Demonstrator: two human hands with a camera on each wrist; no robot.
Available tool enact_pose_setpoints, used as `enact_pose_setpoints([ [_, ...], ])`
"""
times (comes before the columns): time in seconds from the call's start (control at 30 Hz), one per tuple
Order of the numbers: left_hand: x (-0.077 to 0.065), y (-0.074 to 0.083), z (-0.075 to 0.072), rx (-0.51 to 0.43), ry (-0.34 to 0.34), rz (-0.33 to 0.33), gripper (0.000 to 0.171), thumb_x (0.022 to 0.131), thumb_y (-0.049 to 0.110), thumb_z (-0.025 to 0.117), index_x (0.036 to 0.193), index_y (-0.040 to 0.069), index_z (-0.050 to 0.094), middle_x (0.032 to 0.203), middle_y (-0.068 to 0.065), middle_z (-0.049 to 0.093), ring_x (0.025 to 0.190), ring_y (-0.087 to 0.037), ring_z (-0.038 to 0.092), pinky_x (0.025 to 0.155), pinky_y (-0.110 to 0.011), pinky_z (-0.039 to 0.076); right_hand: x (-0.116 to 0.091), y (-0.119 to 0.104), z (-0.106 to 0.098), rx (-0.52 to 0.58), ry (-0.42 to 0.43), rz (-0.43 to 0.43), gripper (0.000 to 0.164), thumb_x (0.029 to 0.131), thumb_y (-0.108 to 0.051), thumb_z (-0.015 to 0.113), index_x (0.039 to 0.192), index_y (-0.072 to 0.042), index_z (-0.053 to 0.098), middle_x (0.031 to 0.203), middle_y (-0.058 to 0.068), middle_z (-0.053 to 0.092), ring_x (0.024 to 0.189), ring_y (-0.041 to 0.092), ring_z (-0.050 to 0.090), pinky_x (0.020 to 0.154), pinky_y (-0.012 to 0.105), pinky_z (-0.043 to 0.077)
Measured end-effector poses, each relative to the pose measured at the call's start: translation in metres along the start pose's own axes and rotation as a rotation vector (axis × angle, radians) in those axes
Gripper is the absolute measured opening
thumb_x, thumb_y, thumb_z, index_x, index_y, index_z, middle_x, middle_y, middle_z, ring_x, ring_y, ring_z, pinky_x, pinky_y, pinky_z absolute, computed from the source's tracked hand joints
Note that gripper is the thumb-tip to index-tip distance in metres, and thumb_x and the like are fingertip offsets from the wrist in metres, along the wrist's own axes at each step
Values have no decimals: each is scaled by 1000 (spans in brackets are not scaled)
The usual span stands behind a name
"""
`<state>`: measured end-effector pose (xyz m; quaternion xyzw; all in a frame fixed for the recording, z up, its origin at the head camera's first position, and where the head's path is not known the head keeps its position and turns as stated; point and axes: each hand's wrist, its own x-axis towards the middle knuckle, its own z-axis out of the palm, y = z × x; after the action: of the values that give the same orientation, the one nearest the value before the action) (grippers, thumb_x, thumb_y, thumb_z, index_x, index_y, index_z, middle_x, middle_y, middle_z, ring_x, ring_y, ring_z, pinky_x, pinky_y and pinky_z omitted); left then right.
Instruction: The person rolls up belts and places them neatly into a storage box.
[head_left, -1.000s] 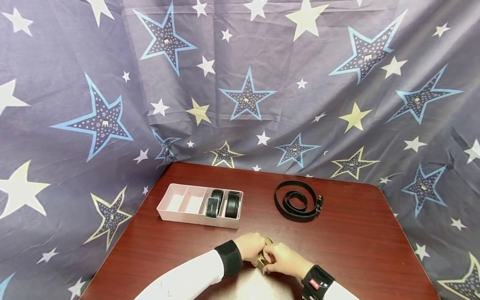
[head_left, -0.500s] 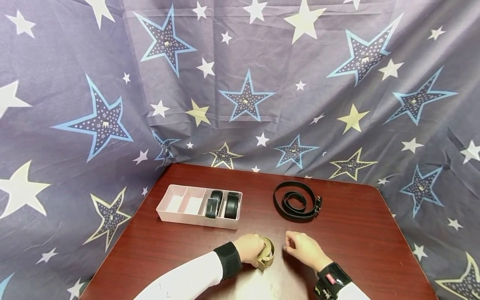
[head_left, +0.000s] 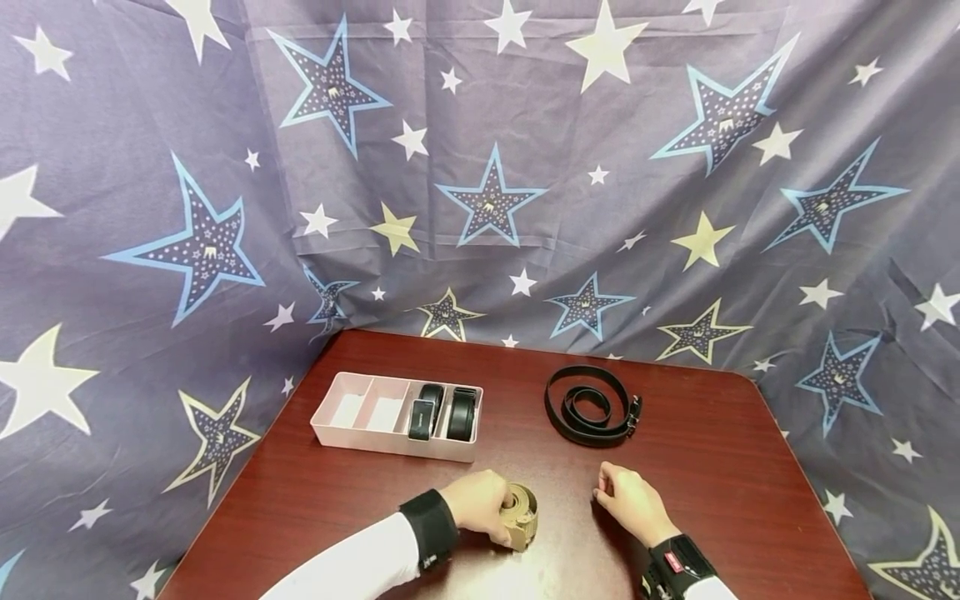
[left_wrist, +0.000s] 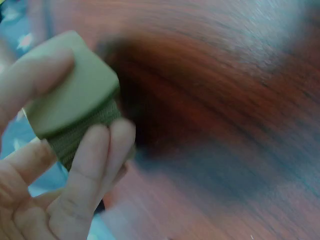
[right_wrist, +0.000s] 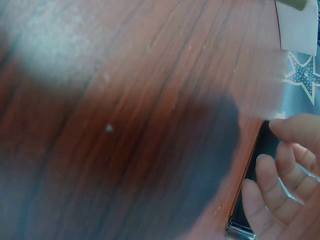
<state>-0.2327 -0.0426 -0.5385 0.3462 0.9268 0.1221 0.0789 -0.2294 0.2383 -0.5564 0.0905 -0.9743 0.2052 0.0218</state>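
My left hand [head_left: 477, 503] pinches a coiled tan webbing belt [head_left: 522, 517] over the front middle of the table. In the left wrist view, thumb and fingers lie around its flat plate buckle [left_wrist: 80, 92], with the ribbed webbing [left_wrist: 75, 137] wound beneath. My right hand [head_left: 634, 503] is apart from it, to the right, fingers loosely bent and holding nothing. Beyond that hand lies a loosely coiled black belt [head_left: 592, 436]; its strap and metal buckle [right_wrist: 242, 232] show behind the fingers in the right wrist view.
A pale pink divided box [head_left: 390, 444] stands left of centre on the dark red wooden table [head_left: 705, 467]. Two of its compartments hold rolled black belts, one with a plate buckle [head_left: 421, 419]. A star-printed cloth [head_left: 525, 108] hangs behind and at the sides.
My right hand has let go of the tan belt and moved away to the right. My left hand has shifted slightly left with the coil, turning it. The box and black belts stay put.
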Motion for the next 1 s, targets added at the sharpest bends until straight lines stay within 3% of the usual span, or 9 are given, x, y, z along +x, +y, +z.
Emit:
enact_pose_setpoints([
  [0.13, -15, -21, -36, -504, -32, -120, 24, 67, 37, 83, 68, 21, 65, 58, 13, 59, 49, -5, 54, 49, -23, 47, 1, -4, 2, 17, 2, 3, 29, 78, -14, 75, 73, -20, 48, 61, -9, 43, 53, 7, 41, 48, 26, 31],
  [0.2, -21, -37, -56, -788, 4, -180, 22, 75, 32, 79, 83, 13, 71, 66, 5, 67, 52, -12, 61, 51, -28, 52, 1, -5, 4, 18, 3, 1, 28, 78, -14, 75, 73, -20, 48, 62, -9, 43, 53, 7, 41, 48, 26, 31],
  [0.37, -33, -86, -99, -1255, 289, -336, 34, 89, 22, 67, 110, -4, 62, 74, 1, 66, 53, -8, 56, 51, -20, 49, 2, -8, 8, 26, -8, -10, 28, 78, -14, 75, 73, -20, 48, 62, -10, 43, 53, 6, 40, 48, 25, 30],
  [0.47, -41, -116, -115, -1385, 481, -466, 32, 91, 26, 64, 109, 0, 59, 71, 4, 62, 49, -2, 52, 48, -14, 45, 4, -10, 10, 35, -7, -34, 29, 77, -14, 75, 72, -21, 48, 61, -10, 42, 53, 5, 39, 48, 24, 30],
  [0.53, -44, -135, -117, -1416, 538, -521, 29, 93, 30, 63, 103, 4, 57, 68, 5, 59, 46, 1, 50, 46, -12, 43, 4, -11, 11, 38, -5, -42, 29, 77, -14, 75, 72, -21, 47, 60, -11, 42, 52, 5, 39, 48, 24, 30],
  [0.63, -45, -158, -108, -1370, 502, -606, 26, 93, 33, 62, 92, 8, 58, 61, 6, 54, 42, 1, 46, 43, -13, 39, 5, -11, 12, 39, -3, -38, 30, 77, -14, 75, 72, -21, 47, 60, -11, 42, 52, 5, 39, 48, 23, 30],
  [0.73, -44, -173, -94, -1234, 407, -693, 28, 94, 32, 59, 82, 6, 58, 53, 6, 50, 40, -1, 43, 42, -16, 36, 6, -11, 12, 42, -6, -36, 29, 78, -15, 75, 72, -21, 47, 60, -11, 42, 53, 4, 39, 48, 23, 29],
  [0.83, -43, -182, -80, -1105, 380, -811, 33, 93, 32, 60, 80, 2, 58, 53, 3, 49, 38, -3, 47, 42, -18, 40, 6, -11, 12, 50, -11, -51, 29, 78, -15, 75, 72, -21, 47, 61, -11, 42, 53, 4, 39, 48, 23, 29],
  [1.0, -39, -191, -65, -874, 333, -846, 42, 97, 35, 52, 90, -7, 56, 63, -7, 55, 36, -5, 54, 41, -17, 46, 5, -9, 13, 37, -18, -59, 28, 77, -14, 75, 73, -20, 48, 61, -12, 41, 54, 3, 39, 49, 22, 30],
])
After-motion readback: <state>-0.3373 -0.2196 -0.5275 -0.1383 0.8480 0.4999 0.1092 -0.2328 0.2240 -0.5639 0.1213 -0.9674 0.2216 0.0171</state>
